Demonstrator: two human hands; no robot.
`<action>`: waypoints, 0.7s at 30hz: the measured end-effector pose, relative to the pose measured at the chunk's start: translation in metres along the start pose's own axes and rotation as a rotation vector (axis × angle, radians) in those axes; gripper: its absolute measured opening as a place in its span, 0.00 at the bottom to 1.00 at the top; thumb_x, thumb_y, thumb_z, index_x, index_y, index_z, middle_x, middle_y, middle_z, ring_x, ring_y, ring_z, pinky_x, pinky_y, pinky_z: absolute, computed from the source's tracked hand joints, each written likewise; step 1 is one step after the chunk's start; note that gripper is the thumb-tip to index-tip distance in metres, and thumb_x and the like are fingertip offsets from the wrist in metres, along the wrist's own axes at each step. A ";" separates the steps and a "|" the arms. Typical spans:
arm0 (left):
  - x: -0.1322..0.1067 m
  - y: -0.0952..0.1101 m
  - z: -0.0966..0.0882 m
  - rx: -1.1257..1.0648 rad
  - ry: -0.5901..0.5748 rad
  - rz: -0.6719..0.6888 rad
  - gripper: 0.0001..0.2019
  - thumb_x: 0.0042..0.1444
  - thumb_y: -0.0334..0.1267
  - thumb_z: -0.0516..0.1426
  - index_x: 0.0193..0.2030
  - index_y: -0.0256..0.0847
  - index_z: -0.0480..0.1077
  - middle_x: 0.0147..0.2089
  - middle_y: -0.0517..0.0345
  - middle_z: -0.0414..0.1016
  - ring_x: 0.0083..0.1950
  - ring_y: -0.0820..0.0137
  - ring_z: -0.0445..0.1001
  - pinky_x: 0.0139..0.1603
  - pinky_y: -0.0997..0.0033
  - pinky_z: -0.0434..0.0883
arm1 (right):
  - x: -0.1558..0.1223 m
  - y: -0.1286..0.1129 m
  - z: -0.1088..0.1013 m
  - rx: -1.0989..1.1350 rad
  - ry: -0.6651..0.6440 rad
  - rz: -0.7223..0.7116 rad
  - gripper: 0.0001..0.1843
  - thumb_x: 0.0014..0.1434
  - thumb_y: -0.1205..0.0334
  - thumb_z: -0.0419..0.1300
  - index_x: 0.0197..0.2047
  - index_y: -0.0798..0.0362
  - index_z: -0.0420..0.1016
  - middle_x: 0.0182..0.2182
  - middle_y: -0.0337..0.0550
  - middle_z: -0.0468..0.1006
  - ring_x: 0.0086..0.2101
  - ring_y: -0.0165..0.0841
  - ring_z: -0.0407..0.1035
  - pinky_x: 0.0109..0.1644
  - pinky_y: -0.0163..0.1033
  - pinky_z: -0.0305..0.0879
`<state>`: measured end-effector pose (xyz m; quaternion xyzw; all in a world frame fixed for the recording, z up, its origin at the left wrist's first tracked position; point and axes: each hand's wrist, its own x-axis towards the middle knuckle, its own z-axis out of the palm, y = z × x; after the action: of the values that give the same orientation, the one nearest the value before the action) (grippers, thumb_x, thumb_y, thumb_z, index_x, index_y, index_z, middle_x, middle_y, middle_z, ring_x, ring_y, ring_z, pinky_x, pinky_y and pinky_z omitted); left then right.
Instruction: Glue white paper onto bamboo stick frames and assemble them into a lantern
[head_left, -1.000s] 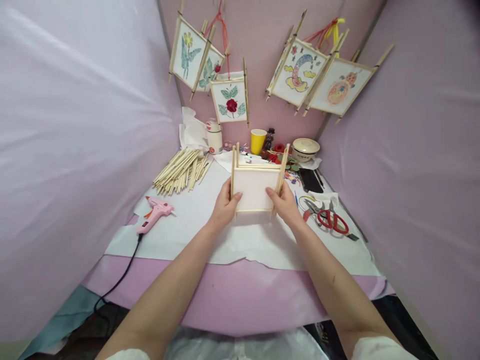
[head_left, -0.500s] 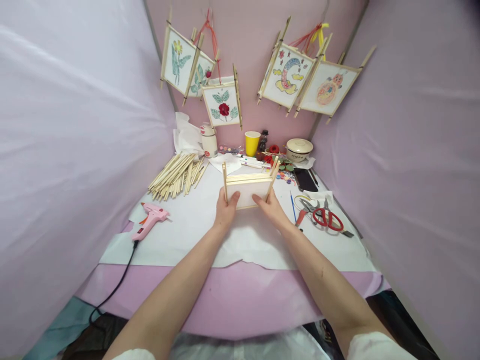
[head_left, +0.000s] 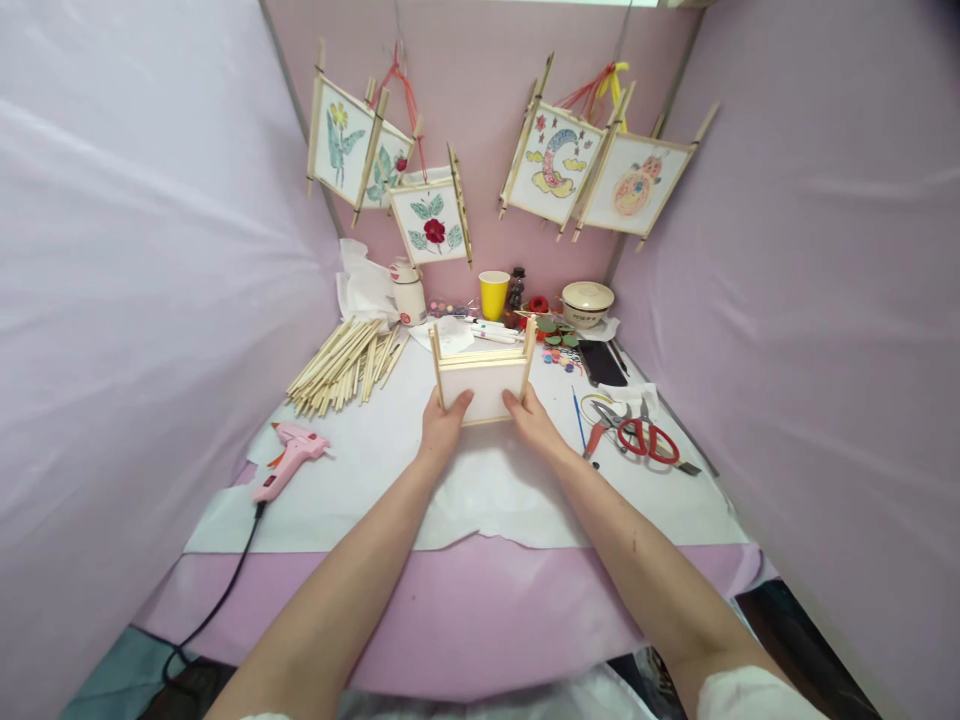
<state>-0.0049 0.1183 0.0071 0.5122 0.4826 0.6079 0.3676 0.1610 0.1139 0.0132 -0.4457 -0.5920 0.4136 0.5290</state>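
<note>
The left hand (head_left: pixel 445 425) and the right hand (head_left: pixel 531 420) both grasp a wooden stick frame (head_left: pixel 481 343) by its lower near corners, with the thumbs lying across the front. The fingers are curled behind it, where they are mostly hidden. Neither hand is released. The frame is held upright just above the white paper sheet (head_left: pixel 360 490), near the middle of the work surface, and its stick ends project past the corners.

**Assembly state:** The frame has a white paper panel (head_left: pixel 484 392) across the face toward the camera. Its stick corners are joined, and a second row of sticks stands behind the upper edge. No drawing shows on this panel. Its far side is hidden, so its condition cannot be confirmed.

**Surrounding items, relative to the frame:**
- To the left: a bundle of loose wooden sticks (head_left: pixel 343 365), and nearer the camera, a pink hot glue gun (head_left: pixel 289 458) with a black cord (head_left: pixel 221 600).
- To the right: red-handled scissors (head_left: pixel 643 440) and a thin blue paintbrush (head_left: pixel 577 420).
- Beyond: a yellow paper cup (head_left: pixel 494 295) and a lidded ceramic bowl (head_left: pixel 586 303).
- Above: finished-looking painted panels in stick frames hang on the wall, including a red rose panel (head_left: pixel 431 228) and a crescent moon panel (head_left: pixel 553 165).
</note>
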 end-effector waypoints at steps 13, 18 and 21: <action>-0.011 -0.003 -0.005 0.065 0.088 0.164 0.23 0.61 0.60 0.50 0.50 0.44 0.66 0.47 0.54 0.71 0.51 0.64 0.69 0.54 0.68 0.67 | -0.004 0.006 0.004 -0.115 0.096 -0.107 0.23 0.67 0.45 0.44 0.57 0.50 0.62 0.48 0.49 0.74 0.49 0.41 0.67 0.58 0.48 0.61; -0.013 -0.001 -0.002 0.074 0.090 0.160 0.24 0.62 0.61 0.48 0.49 0.43 0.66 0.46 0.53 0.72 0.53 0.62 0.69 0.53 0.68 0.67 | -0.006 0.001 0.007 -0.109 0.096 -0.133 0.26 0.66 0.45 0.46 0.61 0.51 0.56 0.56 0.50 0.69 0.55 0.40 0.64 0.61 0.45 0.59; -0.013 0.000 -0.002 0.077 0.063 0.161 0.24 0.63 0.61 0.47 0.50 0.44 0.66 0.48 0.52 0.72 0.55 0.62 0.68 0.56 0.66 0.66 | -0.007 0.000 0.006 -0.104 0.096 -0.137 0.27 0.66 0.44 0.46 0.62 0.51 0.55 0.57 0.51 0.69 0.56 0.39 0.64 0.62 0.45 0.58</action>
<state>-0.0045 0.1055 0.0035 0.5436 0.4744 0.6323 0.2822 0.1553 0.1074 0.0105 -0.4503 -0.6159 0.3231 0.5599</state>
